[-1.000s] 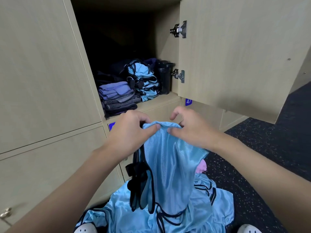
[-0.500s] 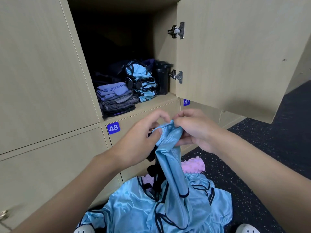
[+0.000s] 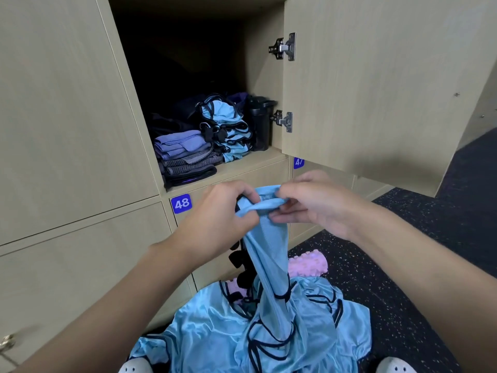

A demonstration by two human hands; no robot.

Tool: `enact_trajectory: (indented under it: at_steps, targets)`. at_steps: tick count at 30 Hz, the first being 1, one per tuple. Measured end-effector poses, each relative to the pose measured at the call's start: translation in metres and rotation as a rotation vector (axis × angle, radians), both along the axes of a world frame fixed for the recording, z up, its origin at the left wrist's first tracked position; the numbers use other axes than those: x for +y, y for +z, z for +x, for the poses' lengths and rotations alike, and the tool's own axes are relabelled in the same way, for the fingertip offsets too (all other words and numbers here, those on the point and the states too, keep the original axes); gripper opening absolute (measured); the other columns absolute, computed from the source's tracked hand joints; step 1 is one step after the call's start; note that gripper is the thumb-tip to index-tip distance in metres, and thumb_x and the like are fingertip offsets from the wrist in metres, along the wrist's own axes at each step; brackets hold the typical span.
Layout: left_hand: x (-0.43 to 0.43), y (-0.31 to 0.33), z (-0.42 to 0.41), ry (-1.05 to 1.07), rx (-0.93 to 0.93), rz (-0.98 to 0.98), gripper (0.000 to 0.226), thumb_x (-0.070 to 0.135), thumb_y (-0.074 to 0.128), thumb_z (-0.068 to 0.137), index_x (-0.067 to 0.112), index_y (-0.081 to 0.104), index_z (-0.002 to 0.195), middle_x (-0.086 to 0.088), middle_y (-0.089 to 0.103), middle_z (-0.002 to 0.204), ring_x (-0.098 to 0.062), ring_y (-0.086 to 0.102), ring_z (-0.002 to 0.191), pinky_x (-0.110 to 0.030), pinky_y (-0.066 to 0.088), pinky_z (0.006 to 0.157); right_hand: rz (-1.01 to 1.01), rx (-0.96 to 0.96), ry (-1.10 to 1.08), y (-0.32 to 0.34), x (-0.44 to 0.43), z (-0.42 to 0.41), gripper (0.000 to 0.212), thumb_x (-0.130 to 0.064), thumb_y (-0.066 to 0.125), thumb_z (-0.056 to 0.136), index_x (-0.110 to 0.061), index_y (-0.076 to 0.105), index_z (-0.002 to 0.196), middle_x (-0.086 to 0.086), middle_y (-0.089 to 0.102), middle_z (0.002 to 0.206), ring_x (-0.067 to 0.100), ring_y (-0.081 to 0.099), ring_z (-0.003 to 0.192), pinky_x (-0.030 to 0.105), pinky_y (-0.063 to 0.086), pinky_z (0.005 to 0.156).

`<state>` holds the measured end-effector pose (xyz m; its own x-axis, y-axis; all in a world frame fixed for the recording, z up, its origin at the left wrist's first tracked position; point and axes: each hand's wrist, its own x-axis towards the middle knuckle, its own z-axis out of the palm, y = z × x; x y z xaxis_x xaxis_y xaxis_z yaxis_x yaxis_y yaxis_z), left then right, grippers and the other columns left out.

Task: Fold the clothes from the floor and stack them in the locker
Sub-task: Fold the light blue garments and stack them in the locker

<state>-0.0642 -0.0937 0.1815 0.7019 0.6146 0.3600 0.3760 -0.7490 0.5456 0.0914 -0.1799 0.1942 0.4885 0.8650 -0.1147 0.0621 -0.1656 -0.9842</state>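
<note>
Pinching the upper hem of a light-blue mesh garment (image 3: 265,251), the left hand (image 3: 215,223) and right hand (image 3: 320,208) hold it above the blue clothes pile (image 3: 209,327) on the speckled floor (image 3: 403,265); folded stacks (image 3: 228,130) lie far inside the open locker (image 3: 259,76).

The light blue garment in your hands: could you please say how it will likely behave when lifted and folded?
Probably very floppy: the light blue garment hangs limp from where the left hand and right hand pinch it. Its sheen suggests slippery cloth, so folds may slide apart.
</note>
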Motion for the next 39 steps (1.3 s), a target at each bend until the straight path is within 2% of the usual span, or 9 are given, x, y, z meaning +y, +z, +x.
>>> enact_trajectory:
  at_steps: [4, 8, 11, 13, 18, 22, 27, 33, 39]
  targets:
    - [0.004, 0.006, -0.007, -0.109, -0.133, -0.113, 0.021, 0.009, 0.067, 0.086, 0.030, 0.070, 0.084, -0.002, 0.072, 0.083, -0.012, 0.065, 0.069, -0.035, 0.056, 0.072, -0.031, -0.274, 0.278, 0.002, -0.016, 0.013, 0.052, -0.039, 0.080, 0.071, -0.013, 0.067, 0.114, 0.010, 0.069, 0.110, 0.020, 0.065, 0.100, 0.035, 0.052, 0.094]
    - [0.006, 0.015, -0.014, -0.248, -0.256, -0.305, 0.017, 0.002, 0.069, 0.090, 0.017, 0.073, 0.095, -0.007, 0.076, 0.095, -0.011, 0.069, 0.084, -0.026, 0.055, 0.079, 0.020, -0.193, 0.422, -0.013, -0.017, 0.012, 0.050, -0.021, 0.082, 0.079, -0.022, 0.063, 0.125, -0.003, 0.071, 0.119, 0.015, 0.064, 0.115, 0.030, 0.049, 0.100]
    - [0.008, 0.020, -0.015, -0.176, -0.460, -0.466, 0.022, 0.002, 0.071, 0.088, 0.015, 0.067, 0.106, -0.008, 0.075, 0.092, -0.015, 0.068, 0.074, -0.031, 0.058, 0.065, 0.032, -0.152, 0.356, -0.019, -0.014, 0.005, 0.029, -0.011, 0.070, 0.089, -0.011, 0.066, 0.117, 0.002, 0.075, 0.110, 0.016, 0.071, 0.101, 0.027, 0.057, 0.083]
    - [0.007, 0.018, -0.012, -0.088, -0.557, -0.576, 0.053, 0.010, 0.079, 0.081, 0.022, 0.054, 0.126, -0.003, 0.074, 0.100, -0.015, 0.070, 0.074, -0.034, 0.054, 0.060, 0.089, -0.120, 0.265, -0.018, -0.012, 0.000, 0.019, -0.011, 0.067, 0.092, -0.009, 0.068, 0.110, 0.003, 0.076, 0.104, 0.014, 0.072, 0.089, 0.023, 0.054, 0.067]
    - [-0.007, 0.001, -0.006, -0.154, -0.387, -0.955, 0.122, 0.016, 0.090, 0.062, 0.052, 0.014, 0.150, -0.002, 0.075, 0.114, -0.024, 0.074, 0.098, -0.047, 0.053, 0.098, 0.286, 0.053, 0.013, -0.005, -0.010, -0.006, 0.017, -0.010, 0.068, 0.091, -0.006, 0.068, 0.108, 0.007, 0.076, 0.100, 0.017, 0.073, 0.081, 0.029, 0.061, 0.068]
    - [-0.014, 0.003, 0.000, -0.148, -0.432, -0.964, 0.109, 0.003, 0.078, 0.081, 0.049, 0.009, 0.153, -0.006, 0.076, 0.109, -0.030, 0.074, 0.098, -0.050, 0.054, 0.096, 0.351, 0.089, -0.107, -0.003, -0.009, -0.003, 0.043, -0.018, 0.075, 0.085, -0.015, 0.055, 0.123, 0.004, 0.074, 0.099, 0.018, 0.074, 0.085, 0.037, 0.061, 0.077]
    - [-0.007, 0.013, 0.001, 0.010, -0.712, -0.919, 0.098, 0.001, 0.075, 0.084, 0.042, 0.018, 0.152, -0.004, 0.078, 0.099, -0.025, 0.075, 0.091, -0.044, 0.061, 0.079, 0.206, 0.010, 0.202, -0.017, -0.016, -0.006, 0.107, -0.013, 0.084, 0.070, -0.054, 0.019, 0.144, 0.011, 0.072, 0.112, 0.025, 0.073, 0.098, 0.041, 0.057, 0.088]
    - [-0.006, 0.009, -0.003, -0.058, -0.562, -0.930, 0.101, 0.005, 0.079, 0.079, 0.052, 0.021, 0.147, -0.007, 0.075, 0.113, -0.023, 0.074, 0.096, -0.049, 0.057, 0.092, 0.307, -0.039, 0.052, -0.014, -0.012, -0.010, 0.084, 0.006, 0.070, 0.084, -0.044, 0.035, 0.142, 0.027, 0.069, 0.108, 0.033, 0.072, 0.093, 0.048, 0.057, 0.088]
    - [0.004, 0.010, -0.010, -0.068, -0.304, -0.630, 0.060, 0.027, 0.095, 0.058, 0.039, 0.068, 0.110, 0.001, 0.073, 0.110, -0.016, 0.069, 0.104, -0.038, 0.053, 0.097, 0.363, 0.030, 0.032, -0.005, -0.019, -0.006, 0.057, 0.004, 0.067, 0.087, -0.026, 0.050, 0.133, 0.022, 0.070, 0.107, 0.028, 0.071, 0.087, 0.045, 0.059, 0.084]
